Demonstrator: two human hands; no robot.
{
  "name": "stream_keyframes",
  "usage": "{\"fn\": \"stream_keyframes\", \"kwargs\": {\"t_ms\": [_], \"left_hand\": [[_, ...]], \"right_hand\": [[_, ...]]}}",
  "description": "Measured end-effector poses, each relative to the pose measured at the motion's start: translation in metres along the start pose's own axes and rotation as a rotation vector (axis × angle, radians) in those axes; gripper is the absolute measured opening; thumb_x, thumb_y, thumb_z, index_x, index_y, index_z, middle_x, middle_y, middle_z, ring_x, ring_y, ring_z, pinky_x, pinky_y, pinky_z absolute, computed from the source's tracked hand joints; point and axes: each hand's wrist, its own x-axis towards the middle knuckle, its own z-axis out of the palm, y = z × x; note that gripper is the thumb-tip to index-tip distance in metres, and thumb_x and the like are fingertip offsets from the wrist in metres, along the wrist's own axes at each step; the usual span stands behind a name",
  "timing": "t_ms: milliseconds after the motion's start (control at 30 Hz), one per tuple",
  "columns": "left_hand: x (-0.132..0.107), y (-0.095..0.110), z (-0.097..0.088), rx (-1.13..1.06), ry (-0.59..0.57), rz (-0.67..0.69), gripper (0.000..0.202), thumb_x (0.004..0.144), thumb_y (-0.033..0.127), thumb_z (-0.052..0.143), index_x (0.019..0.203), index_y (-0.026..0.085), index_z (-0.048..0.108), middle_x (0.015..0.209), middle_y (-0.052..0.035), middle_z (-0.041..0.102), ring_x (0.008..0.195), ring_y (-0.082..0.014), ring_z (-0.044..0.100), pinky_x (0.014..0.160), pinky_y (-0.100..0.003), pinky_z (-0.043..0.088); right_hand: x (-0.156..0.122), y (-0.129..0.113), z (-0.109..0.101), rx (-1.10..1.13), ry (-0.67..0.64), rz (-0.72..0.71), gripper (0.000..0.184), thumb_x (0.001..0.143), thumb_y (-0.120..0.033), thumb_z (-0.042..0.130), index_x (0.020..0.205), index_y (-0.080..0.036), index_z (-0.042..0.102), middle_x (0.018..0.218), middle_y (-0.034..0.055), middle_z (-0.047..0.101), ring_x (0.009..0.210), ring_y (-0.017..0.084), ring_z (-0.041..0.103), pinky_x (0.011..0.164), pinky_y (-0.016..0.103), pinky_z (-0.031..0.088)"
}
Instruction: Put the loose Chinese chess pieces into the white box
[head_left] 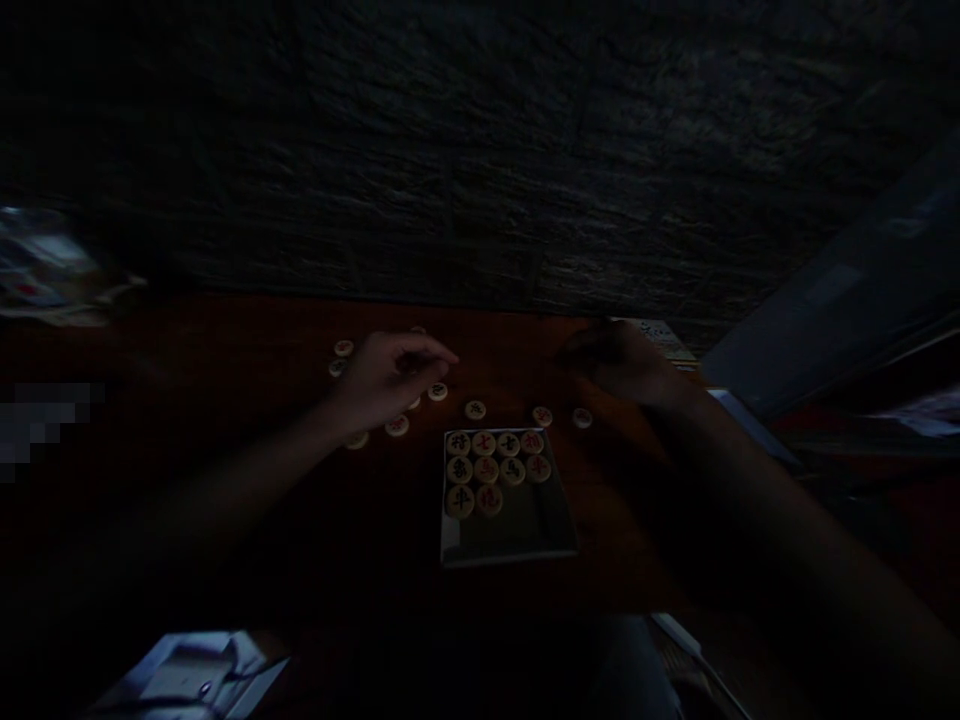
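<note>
My left hand [394, 378] hovers over the wooden table among loose round Chinese chess pieces. Its thumb and forefinger curl almost together; what they hold, if anything, does not show. Close to its thumb lies a piece [437, 392], with a red-marked piece [397, 426] below the hand. My right hand [619, 360] is bent at the back right, its fingers lost in shadow. Between and nearer than the hands sits a shallow square box [510, 550], where several pieces stand in rows with black or red characters. A piece [475, 410] lies just behind the box.
Two red-marked pieces, one [541, 416] near the box corner and one [582, 419] farther right, lie on the table [247, 400]. A dark stone wall [450, 200] rises behind. Printed paper or a box [664, 340] is beyond my right hand. A wrapped bundle [52, 265] sits far left.
</note>
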Motion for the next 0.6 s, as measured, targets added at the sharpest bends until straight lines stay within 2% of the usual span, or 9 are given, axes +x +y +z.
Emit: {"fn": "stream_keyframes", "kwargs": {"t_ms": [100, 233, 300, 467, 600], "left_hand": [[0.006, -0.007, -0.005, -0.022, 0.066, -0.011, 0.009, 0.085, 0.031, 0.077, 0.084, 0.028, 0.086, 0.089, -0.0058, 0.082, 0.084, -0.0217, 0.074, 0.073, -0.030, 0.054], [0.011, -0.011, -0.010, -0.034, 0.086, -0.019, 0.010, 0.085, 0.029, 0.076, 0.086, 0.025, 0.085, 0.087, -0.0054, 0.082, 0.082, -0.0198, 0.073, 0.073, -0.029, 0.052], [0.013, -0.009, -0.011, -0.032, 0.095, -0.031, 0.011, 0.084, 0.028, 0.076, 0.088, 0.024, 0.085, 0.086, -0.0055, 0.082, 0.081, -0.0193, 0.072, 0.073, -0.028, 0.051], [0.017, -0.008, -0.017, -0.039, 0.133, -0.044, 0.012, 0.082, 0.026, 0.074, 0.084, 0.023, 0.085, 0.084, -0.0057, 0.081, 0.080, -0.0180, 0.071, 0.075, -0.028, 0.051], [0.021, -0.012, -0.024, -0.044, 0.159, -0.041, 0.010, 0.081, 0.026, 0.076, 0.085, 0.022, 0.084, 0.083, -0.0053, 0.080, 0.079, -0.0175, 0.071, 0.074, -0.027, 0.052]], "right_hand": [[0.001, 0.000, -0.006, 0.008, -0.114, -0.037, 0.015, 0.079, -0.023, 0.069, 0.082, -0.024, 0.084, 0.086, -0.0004, 0.083, 0.082, 0.023, 0.077, 0.072, 0.030, 0.058], [-0.001, -0.003, -0.005, 0.070, -0.175, -0.064, 0.016, 0.077, -0.026, 0.069, 0.084, -0.024, 0.083, 0.085, -0.0009, 0.082, 0.080, 0.022, 0.077, 0.071, 0.030, 0.058], [-0.002, -0.006, 0.000, 0.108, -0.197, -0.046, 0.019, 0.076, -0.029, 0.070, 0.088, -0.022, 0.083, 0.084, 0.0003, 0.082, 0.076, 0.022, 0.076, 0.067, 0.029, 0.058], [-0.008, -0.016, 0.010, 0.156, -0.311, 0.066, 0.023, 0.083, -0.031, 0.068, 0.097, -0.018, 0.081, 0.070, 0.0032, 0.077, 0.049, 0.017, 0.066, 0.049, 0.027, 0.051], [-0.009, -0.016, 0.012, 0.190, -0.342, 0.076, 0.021, 0.086, -0.031, 0.070, 0.099, -0.018, 0.080, 0.077, 0.0050, 0.080, 0.050, 0.016, 0.068, 0.047, 0.025, 0.053]]}}
